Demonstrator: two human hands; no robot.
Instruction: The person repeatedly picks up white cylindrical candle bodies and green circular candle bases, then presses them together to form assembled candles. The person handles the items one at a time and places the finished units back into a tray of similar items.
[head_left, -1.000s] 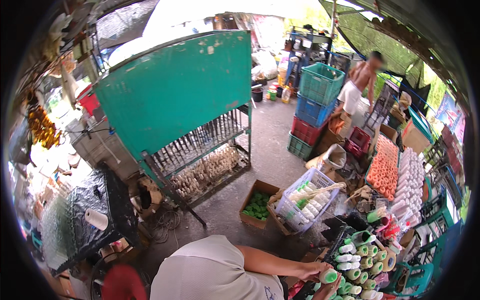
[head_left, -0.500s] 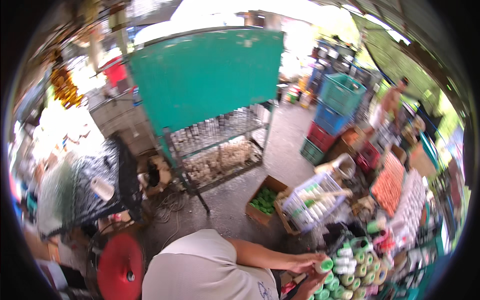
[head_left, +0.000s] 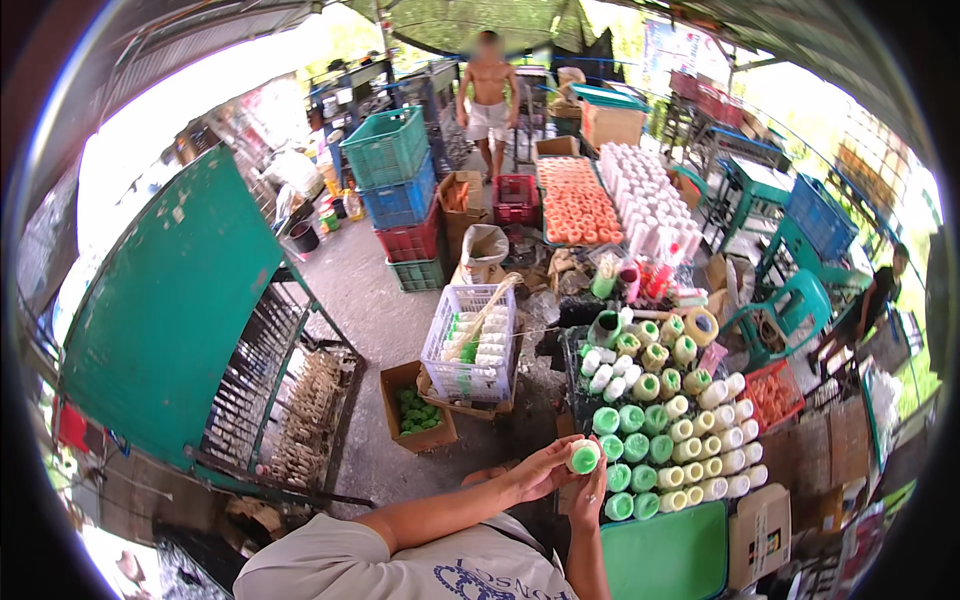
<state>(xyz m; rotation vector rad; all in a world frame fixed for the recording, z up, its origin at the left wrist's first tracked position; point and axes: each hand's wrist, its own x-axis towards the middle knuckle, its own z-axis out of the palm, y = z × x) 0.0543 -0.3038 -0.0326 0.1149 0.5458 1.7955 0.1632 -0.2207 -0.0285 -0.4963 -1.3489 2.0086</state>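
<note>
We see both forearms come in from the lower edge, bent at the elbow and meeting just below the middle of the view. The left hand (head_left: pixel 535 472) reaches in from 8 o'clock, its fingers (head_left: pixel 560 457) curled and pinching the side of a green spool (head_left: pixel 584 457). The right hand (head_left: pixel 590 490) rises from 6 o'clock, its fingers wrapped against the underside of the same spool, so we count 2 hands on 1 spool, held in the air just left of the rack.

At 3 o'clock from the hands lies a rack of spools (head_left: pixel 672 425), green ones nearest and pale yellow ones beyond, packed close. A green lid (head_left: pixel 668 552) lies at 5 o'clock. At 11 o'clock stands a white plastic basket (head_left: pixel 470 340) of bobbins, and beside it a cardboard box (head_left: pixel 418 410) with green pieces. A large green panel (head_left: pixel 165 320) fills 9 o'clock. Stacked crates (head_left: pixel 398 190) stand at 12 o'clock, with a person (head_left: pixel 488 95) standing beyond.

Against 0.5 s ago, the view has swung right: the panel has slid from the top centre to the left, and the hands have lifted the spool clear of the rack.
</note>
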